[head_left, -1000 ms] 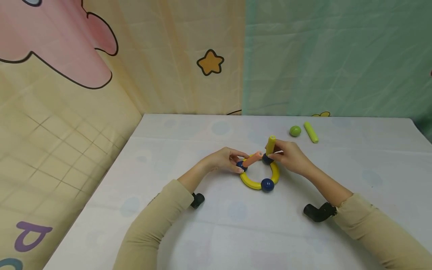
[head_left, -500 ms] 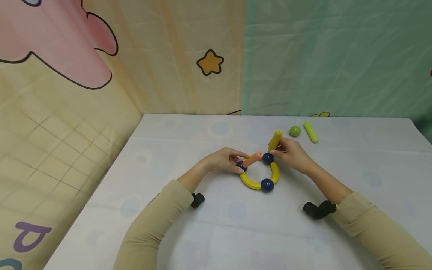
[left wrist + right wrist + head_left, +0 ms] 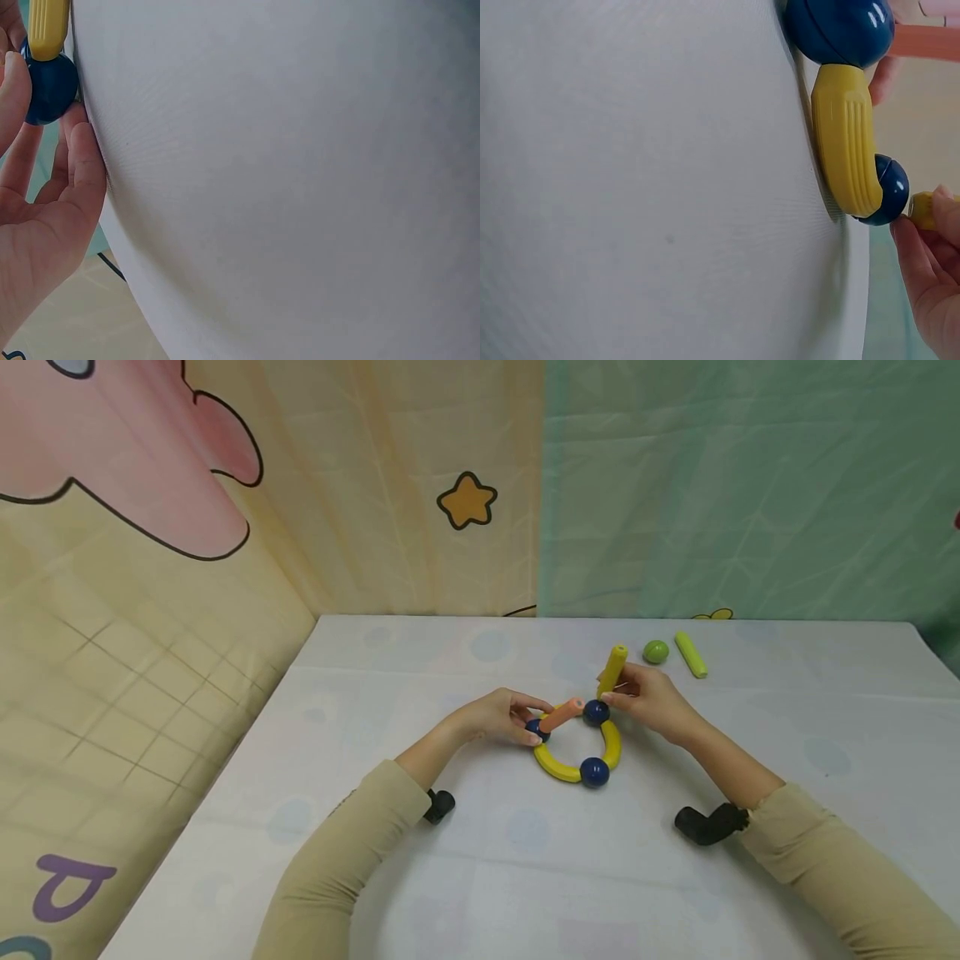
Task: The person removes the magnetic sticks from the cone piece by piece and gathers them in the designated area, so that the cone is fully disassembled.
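A ring of yellow curved sticks (image 3: 557,766) and blue balls lies on the table. My left hand (image 3: 498,714) holds the left blue ball (image 3: 534,727), with thumb and fingers on either side of it. From that ball an orange rod (image 3: 562,714) slants up to the right. With thumb and fingertips my right hand (image 3: 652,697) pinches a straight yellow rod (image 3: 614,668), tilted, its lower end at the back right blue ball (image 3: 596,712). In the right wrist view this rod's end (image 3: 921,210) is close to the ball; contact is unclear. Nearest the person is another blue ball (image 3: 594,772).
Behind the right hand, a green ball (image 3: 656,652) and a lime green rod (image 3: 691,654) lie on the white table (image 3: 480,877). Black wrist mounts (image 3: 708,825) stick out near both sleeves. A printed curtain (image 3: 465,560) hangs behind the table.
My right hand has shifted slightly up and right; the yellow rod rose and now leans to the right. More of the back right ball shows. The left hand and the ring stay nearly still.
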Motion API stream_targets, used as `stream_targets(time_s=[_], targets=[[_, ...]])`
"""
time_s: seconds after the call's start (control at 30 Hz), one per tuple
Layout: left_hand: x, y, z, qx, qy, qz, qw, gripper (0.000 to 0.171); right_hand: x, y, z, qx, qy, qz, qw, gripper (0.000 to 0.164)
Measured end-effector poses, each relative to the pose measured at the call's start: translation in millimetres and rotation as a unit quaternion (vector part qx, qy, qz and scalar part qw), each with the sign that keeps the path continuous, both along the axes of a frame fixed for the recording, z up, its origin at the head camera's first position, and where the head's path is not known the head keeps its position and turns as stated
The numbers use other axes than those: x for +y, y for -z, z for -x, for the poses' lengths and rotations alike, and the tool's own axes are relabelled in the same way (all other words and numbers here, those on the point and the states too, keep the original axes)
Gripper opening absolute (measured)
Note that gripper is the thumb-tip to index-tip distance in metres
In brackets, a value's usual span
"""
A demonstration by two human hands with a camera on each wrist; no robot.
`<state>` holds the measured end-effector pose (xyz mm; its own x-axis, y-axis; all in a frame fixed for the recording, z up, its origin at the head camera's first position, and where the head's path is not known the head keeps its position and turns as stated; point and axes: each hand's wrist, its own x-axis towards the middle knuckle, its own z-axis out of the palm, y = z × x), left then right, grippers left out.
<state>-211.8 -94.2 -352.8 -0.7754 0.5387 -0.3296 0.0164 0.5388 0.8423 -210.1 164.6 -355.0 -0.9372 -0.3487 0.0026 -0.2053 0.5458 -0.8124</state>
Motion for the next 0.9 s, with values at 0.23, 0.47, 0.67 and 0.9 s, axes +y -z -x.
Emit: stream_targets(time_s=[0.23,0.47,0.67,0.9], targets=[[0.3,-0.9,-0.4,-0.001,-0.002,0.002,1.0000,0.051,6.3,-1.1,2.1,0.001,0.004,0.015,1.000,0.039],[0.4,0.0,0.7,-0.005,-0.003,0.003,1.0000,0.051,14.5,-5.5,2.3,-0.012,0.026,0.010,1.000,0.046],[0.5,1.0,1.3,-0.005,-0.002,0.003,1.0000,0.051,23.4,-8.2,2.4,-0.032,0.046,0.012,0.998,0.063],[1.2,0.3,1.1,-0.005,-0.001,0.003,1.0000,0.051,37.1,-11.3,2.9,-0.022,0.069,0.062,0.995,0.065]])
